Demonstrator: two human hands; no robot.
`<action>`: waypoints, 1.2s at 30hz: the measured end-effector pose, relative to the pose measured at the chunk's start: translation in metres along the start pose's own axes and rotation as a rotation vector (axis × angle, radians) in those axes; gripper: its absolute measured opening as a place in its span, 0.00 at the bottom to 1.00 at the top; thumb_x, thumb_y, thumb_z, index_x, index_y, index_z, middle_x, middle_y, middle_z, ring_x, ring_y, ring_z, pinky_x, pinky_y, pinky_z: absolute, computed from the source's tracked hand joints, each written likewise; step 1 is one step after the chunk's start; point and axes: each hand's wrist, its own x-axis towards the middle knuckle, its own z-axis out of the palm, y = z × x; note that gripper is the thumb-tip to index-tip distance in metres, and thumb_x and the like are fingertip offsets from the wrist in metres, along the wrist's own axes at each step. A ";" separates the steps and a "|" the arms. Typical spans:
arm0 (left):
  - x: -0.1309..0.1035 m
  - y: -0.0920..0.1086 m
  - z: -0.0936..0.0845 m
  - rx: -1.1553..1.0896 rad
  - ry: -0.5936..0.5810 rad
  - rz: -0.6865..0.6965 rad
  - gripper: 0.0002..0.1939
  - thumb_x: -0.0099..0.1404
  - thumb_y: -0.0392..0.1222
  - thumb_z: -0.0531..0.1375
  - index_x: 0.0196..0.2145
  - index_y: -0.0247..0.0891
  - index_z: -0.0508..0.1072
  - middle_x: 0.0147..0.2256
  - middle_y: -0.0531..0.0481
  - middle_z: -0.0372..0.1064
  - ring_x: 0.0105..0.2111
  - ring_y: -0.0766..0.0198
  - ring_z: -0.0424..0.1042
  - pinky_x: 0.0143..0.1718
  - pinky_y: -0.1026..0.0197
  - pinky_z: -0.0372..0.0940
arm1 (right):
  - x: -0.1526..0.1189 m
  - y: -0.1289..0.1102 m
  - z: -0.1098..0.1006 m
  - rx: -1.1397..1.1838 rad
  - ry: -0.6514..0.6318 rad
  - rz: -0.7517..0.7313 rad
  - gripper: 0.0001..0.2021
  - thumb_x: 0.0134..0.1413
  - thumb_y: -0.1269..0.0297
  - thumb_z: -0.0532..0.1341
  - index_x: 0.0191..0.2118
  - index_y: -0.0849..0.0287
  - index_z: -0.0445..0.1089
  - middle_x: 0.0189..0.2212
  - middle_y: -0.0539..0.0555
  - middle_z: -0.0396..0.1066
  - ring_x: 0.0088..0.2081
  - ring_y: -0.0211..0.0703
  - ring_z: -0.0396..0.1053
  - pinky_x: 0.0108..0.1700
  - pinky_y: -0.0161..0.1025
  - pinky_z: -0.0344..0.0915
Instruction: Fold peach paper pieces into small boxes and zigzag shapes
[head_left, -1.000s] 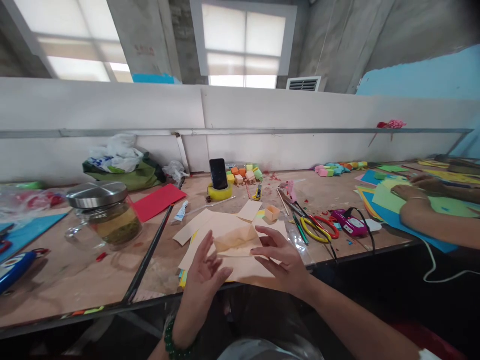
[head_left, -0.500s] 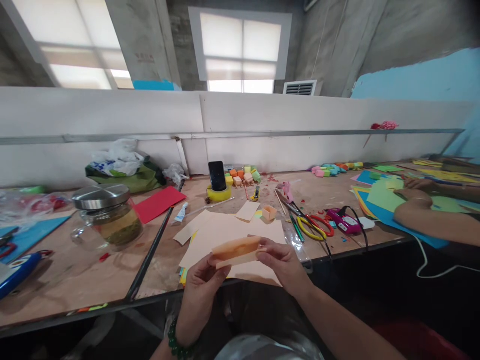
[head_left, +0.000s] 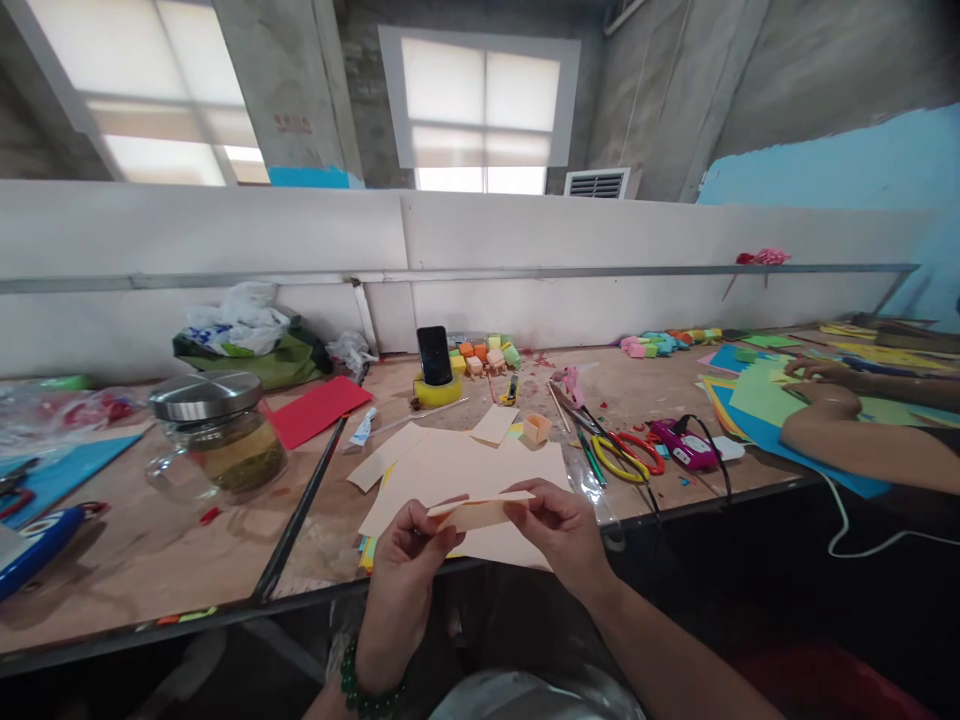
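Open tabletop right of the glass jar; 2 scissors blocking the right side.

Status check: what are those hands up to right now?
Left hand and right hand: pinching opposite ends of folded peach paper. Small open paper box beyond. Nothing visibly blocking the hands.

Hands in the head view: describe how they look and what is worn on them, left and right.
The left hand is ungloved, with a bracelet of round, glossy green beads around the wrist. The right hand is ungloved too, its wrist without any bracelet. No sleeve shows on either arm within the picture.
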 end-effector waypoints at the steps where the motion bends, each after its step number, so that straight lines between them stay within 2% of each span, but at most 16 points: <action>1: 0.000 0.000 0.001 -0.003 -0.002 -0.003 0.22 0.38 0.41 0.74 0.22 0.36 0.63 0.26 0.56 0.70 0.31 0.67 0.72 0.32 0.69 0.69 | 0.001 0.000 0.000 0.006 -0.006 0.015 0.15 0.49 0.53 0.65 0.22 0.59 0.71 0.30 0.57 0.73 0.30 0.42 0.69 0.30 0.36 0.67; 4: 0.003 -0.002 0.001 0.029 0.014 0.023 0.22 0.41 0.45 0.74 0.24 0.36 0.65 0.24 0.58 0.67 0.26 0.71 0.68 0.30 0.69 0.70 | 0.002 0.002 0.000 0.030 -0.021 0.058 0.16 0.48 0.51 0.66 0.22 0.59 0.72 0.30 0.57 0.73 0.30 0.42 0.68 0.30 0.36 0.67; 7: 0.006 -0.006 0.000 0.072 0.058 0.074 0.24 0.41 0.51 0.73 0.21 0.35 0.64 0.21 0.59 0.65 0.23 0.72 0.66 0.27 0.69 0.71 | 0.003 0.006 0.000 0.079 -0.012 0.073 0.16 0.46 0.52 0.67 0.21 0.60 0.70 0.28 0.56 0.72 0.29 0.40 0.67 0.29 0.35 0.65; 12: 0.011 -0.009 0.001 0.094 0.112 0.113 0.27 0.38 0.53 0.74 0.22 0.36 0.62 0.19 0.59 0.67 0.21 0.73 0.66 0.25 0.71 0.69 | 0.005 0.008 0.001 0.167 0.035 0.102 0.18 0.41 0.50 0.70 0.21 0.60 0.68 0.26 0.54 0.72 0.29 0.39 0.67 0.30 0.34 0.65; 15: 0.013 -0.007 0.003 0.075 0.107 0.076 0.30 0.37 0.52 0.74 0.32 0.38 0.64 0.20 0.59 0.71 0.22 0.71 0.70 0.24 0.70 0.70 | 0.009 0.007 0.002 0.203 0.063 0.176 0.20 0.35 0.49 0.72 0.22 0.60 0.67 0.24 0.51 0.71 0.26 0.36 0.66 0.28 0.33 0.65; 18: 0.017 -0.004 0.003 0.107 0.080 0.024 0.40 0.37 0.53 0.74 0.45 0.37 0.65 0.21 0.55 0.74 0.21 0.68 0.71 0.23 0.69 0.69 | 0.014 0.007 0.002 0.252 0.050 0.291 0.24 0.29 0.48 0.74 0.21 0.60 0.63 0.21 0.47 0.68 0.22 0.33 0.65 0.26 0.32 0.66; 22: 0.023 -0.003 0.002 0.156 0.058 -0.018 0.46 0.37 0.53 0.74 0.52 0.32 0.65 0.22 0.53 0.75 0.21 0.69 0.71 0.22 0.69 0.69 | 0.017 0.009 0.002 0.288 0.050 0.406 0.28 0.27 0.45 0.73 0.22 0.59 0.57 0.17 0.43 0.62 0.20 0.36 0.70 0.23 0.30 0.66; 30: 0.025 -0.007 0.000 0.215 0.033 0.008 0.40 0.41 0.52 0.72 0.49 0.31 0.71 0.18 0.60 0.68 0.21 0.71 0.69 0.24 0.69 0.69 | 0.016 0.002 0.002 0.291 0.014 0.430 0.30 0.27 0.50 0.74 0.36 0.57 0.61 0.17 0.41 0.68 0.19 0.35 0.69 0.25 0.34 0.71; 33: 0.025 -0.008 0.002 0.229 0.035 0.017 0.37 0.43 0.51 0.71 0.49 0.31 0.72 0.17 0.62 0.65 0.20 0.72 0.67 0.24 0.69 0.70 | 0.015 0.001 0.003 0.278 0.038 0.416 0.30 0.28 0.48 0.73 0.37 0.58 0.62 0.16 0.41 0.68 0.19 0.34 0.68 0.26 0.35 0.73; 36: 0.024 -0.008 0.003 0.234 0.038 -0.009 0.40 0.42 0.51 0.71 0.51 0.30 0.70 0.20 0.60 0.69 0.21 0.71 0.68 0.24 0.69 0.70 | 0.015 0.003 0.003 0.274 0.060 0.402 0.30 0.28 0.48 0.74 0.36 0.58 0.62 0.17 0.42 0.69 0.19 0.32 0.66 0.25 0.34 0.73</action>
